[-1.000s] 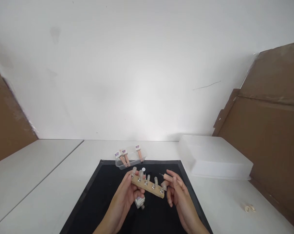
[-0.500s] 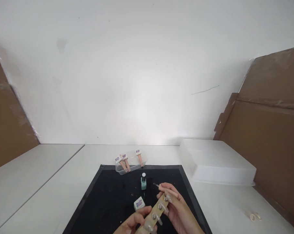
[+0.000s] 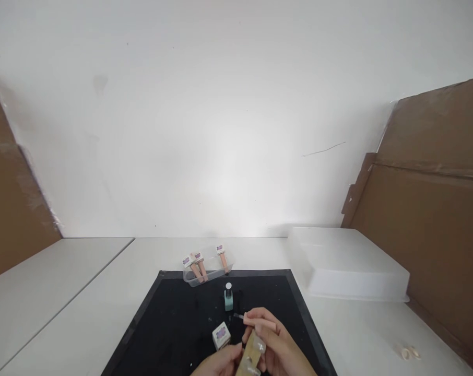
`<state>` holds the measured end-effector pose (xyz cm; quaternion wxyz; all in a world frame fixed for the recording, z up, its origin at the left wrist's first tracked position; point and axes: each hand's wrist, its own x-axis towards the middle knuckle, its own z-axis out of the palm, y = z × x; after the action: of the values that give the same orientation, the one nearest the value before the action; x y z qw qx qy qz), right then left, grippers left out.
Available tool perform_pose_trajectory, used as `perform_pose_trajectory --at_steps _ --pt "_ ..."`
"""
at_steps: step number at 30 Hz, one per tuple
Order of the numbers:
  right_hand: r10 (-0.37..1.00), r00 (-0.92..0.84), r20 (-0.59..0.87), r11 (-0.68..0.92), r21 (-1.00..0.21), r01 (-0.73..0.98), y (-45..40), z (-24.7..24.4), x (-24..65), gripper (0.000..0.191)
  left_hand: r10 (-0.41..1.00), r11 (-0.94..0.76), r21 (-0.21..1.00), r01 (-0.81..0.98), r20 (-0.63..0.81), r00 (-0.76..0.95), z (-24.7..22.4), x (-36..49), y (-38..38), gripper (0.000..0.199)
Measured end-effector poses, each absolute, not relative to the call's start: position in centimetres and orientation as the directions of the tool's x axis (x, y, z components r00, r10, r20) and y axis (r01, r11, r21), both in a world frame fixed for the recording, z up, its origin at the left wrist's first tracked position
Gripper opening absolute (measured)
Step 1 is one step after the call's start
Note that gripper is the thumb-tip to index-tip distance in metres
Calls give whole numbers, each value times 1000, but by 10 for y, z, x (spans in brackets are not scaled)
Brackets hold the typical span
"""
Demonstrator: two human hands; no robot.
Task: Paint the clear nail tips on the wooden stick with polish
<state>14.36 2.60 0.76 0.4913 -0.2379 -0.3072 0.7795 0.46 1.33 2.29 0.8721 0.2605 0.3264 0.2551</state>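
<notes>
I see pale, matt wood in the strip [image 3: 248,360], and smooth, clear plastic in the tray [image 3: 199,280]. The white box [image 3: 354,266] looks like smooth, faintly glossy plastic.

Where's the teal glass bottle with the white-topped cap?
Head view, centre, lower half: the teal bottle stands on the black mat, just beyond the white square-topped bottle.
</notes>
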Motion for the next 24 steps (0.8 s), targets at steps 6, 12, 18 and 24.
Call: perform_pose_trajectory --at_steps 6,12,18,24 --pt "991 -107 -82 -130 -790 -599 31 14 155 32 762 639 677 -365 -490 424 38 12 18 44" --pt "989 -18 -146 -128 -801 -584 36 19 162 34 865 498 739 -454 -383 325 24 -2 30 49" --pt "983 -65 -173 -178 -790 -587 37 18 156 43 883 468 713 -522 -382 271 17 -14 31 54" --pt "988 -110 -108 -153 -765 -625 38 15 151 30 849 528 703 -476 -432 303 14 -20 32 53"
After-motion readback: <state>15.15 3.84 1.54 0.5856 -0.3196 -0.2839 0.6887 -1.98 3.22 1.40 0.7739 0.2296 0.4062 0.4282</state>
